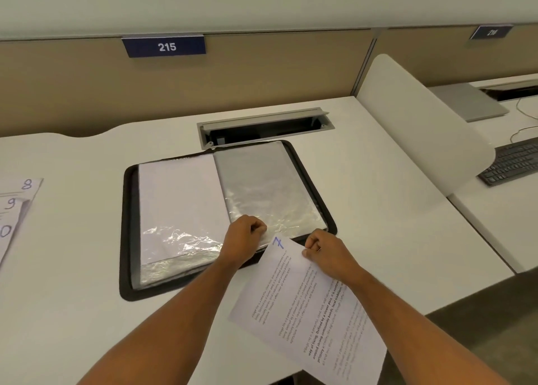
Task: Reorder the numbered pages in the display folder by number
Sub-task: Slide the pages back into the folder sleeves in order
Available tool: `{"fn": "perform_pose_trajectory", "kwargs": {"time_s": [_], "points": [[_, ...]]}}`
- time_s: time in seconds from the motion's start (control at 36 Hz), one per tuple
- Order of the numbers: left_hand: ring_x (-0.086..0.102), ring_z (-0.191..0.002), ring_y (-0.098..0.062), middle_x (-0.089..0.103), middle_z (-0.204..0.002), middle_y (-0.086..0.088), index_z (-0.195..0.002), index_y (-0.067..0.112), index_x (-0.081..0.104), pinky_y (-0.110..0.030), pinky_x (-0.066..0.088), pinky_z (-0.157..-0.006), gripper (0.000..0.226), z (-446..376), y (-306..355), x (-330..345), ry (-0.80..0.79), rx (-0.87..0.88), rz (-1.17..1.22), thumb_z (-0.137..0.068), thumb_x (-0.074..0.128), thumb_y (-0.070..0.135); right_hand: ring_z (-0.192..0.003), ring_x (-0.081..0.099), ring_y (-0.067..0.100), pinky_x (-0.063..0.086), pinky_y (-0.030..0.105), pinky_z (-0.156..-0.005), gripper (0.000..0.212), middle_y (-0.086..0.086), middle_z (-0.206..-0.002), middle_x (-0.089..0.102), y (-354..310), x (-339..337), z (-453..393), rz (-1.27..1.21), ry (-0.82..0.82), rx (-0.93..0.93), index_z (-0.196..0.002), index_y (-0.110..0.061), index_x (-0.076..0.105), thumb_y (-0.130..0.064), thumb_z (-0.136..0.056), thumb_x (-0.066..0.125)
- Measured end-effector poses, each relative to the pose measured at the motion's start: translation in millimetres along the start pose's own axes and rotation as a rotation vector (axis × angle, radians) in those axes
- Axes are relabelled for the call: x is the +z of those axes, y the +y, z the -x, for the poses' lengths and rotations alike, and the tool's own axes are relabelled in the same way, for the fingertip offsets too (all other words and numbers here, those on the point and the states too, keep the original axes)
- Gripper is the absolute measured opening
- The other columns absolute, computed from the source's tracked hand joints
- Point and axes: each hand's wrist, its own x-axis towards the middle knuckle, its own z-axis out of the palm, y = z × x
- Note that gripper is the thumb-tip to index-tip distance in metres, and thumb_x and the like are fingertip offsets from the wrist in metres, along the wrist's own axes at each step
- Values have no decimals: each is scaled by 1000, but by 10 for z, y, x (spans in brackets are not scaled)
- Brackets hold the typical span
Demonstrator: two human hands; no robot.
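The left hand (pixel 243 236) is pinched on an empty sleeve (pixel 262 189) of the open display folder (pixel 128 230), page 7 (pixel 302 306) is gripped by the right hand (pixel 326 250) at its near edge, and pages 8, 9 (pixel 14 204) lie far left on the desk (pixel 72 297).

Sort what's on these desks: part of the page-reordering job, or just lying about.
Job: display folder, page 7, loose numbered pages, left hand, right hand.
Lying about: keyboard, closed laptop, cable box, sign 215.
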Motion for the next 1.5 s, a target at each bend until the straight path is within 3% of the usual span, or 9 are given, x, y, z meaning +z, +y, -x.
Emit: {"fn": "perform_pose_trajectory", "kwargs": {"time_s": [0.31, 0.44, 0.61, 0.72, 0.86, 1.11, 1.28, 1.42, 1.5], "points": [[58, -85, -5, 59, -93, 14, -93, 28, 64, -19, 44, -73, 7, -1, -81, -7, -50, 94, -64, -92, 71, 29, -82, 62, 15, 51, 28, -74, 9, -1, -88, 64, -4, -80, -74, -115, 228, 119, -94, -15, 62, -17, -94, 70], [53, -93, -7, 51, -106, 11, -111, 26, 56, -25, 48, -79, 38, 64, -239, 20, -81, 260, -256, -84, 76, 43, -82, 60, 17, 46, 28, -71, 9, 1, -89, 63, 60, -72, -90, -198, 322, 158, -97, -16, 60, -16, -96, 69], [57, -88, -25, 57, -104, -2, -109, 15, 57, -38, 52, -66, 23, 81, -255, 58, 42, 374, -472, -88, 67, 16, -74, 58, 14, 44, 27, -64, 9, 0, -85, 62, 79, -11, -111, -254, 408, 177, -95, -17, 58, -13, -97, 66], [51, -68, -24, 55, -87, -4, -95, 11, 56, -34, 43, -48, 28, 72, -230, 25, 61, 392, -580, -76, 69, -4, -76, 59, 14, 45, 28, -67, 8, 0, -85, 63, 78, 13, -147, -270, 428, 174, -96, -17, 58, -13, -97, 65], [52, -67, -25, 57, -82, -4, -93, 12, 57, -34, 43, -47, 30, 50, -233, -16, 60, 390, -598, -75, 71, -7, -79, 61, 18, 46, 29, -68, 10, 0, -86, 64, 78, 28, -172, -271, 428, 160, -94, -18, 57, -12, -98, 64], [45, -64, -21, 54, -79, -2, -98, 17, 45, -34, 45, -53, 23, 127, -198, -39, 30, 382, -551, -90, 60, 0, -79, 62, 9, 53, 28, -68, 20, -6, -88, 62, 61, 182, -114, -63, 420, -7, -91, -25, 49, -10, -102, 57], [44, -65, -17, 53, -78, -1, -89, 14, 59, -29, 38, -47, 26, 98, -268, 0, -4, 499, -635, -76, 75, -2, -93, 57, 19, 54, 35, -77, 19, 1, -109, 56, 87, 432, -52, 293, 681, -342, -102, -13, 65, -2, -87, 71], [47, -70, -20, 53, -82, -1, -87, 13, 58, -33, 46, -53, 21, 96, -283, 29, 15, 470, -603, -78, 65, -5, -117, 61, 22, 57, 37, -95, 33, 6, -132, 61, 152, 715, -29, 506, 400, -601, -128, -13, 66, -27, -98, 61], [51, -74, -19, 57, -88, -1, -95, 15, 58, -31, 48, -57, 21, 101, -270, -2, -16, 457, -584, -82, 69, 3, -151, 30, 18, 26, 36, -122, 63, 1, -165, 31, 99, 773, -28, 582, 174, -558, -156, -24, 38, -54, -102, 31]]}}
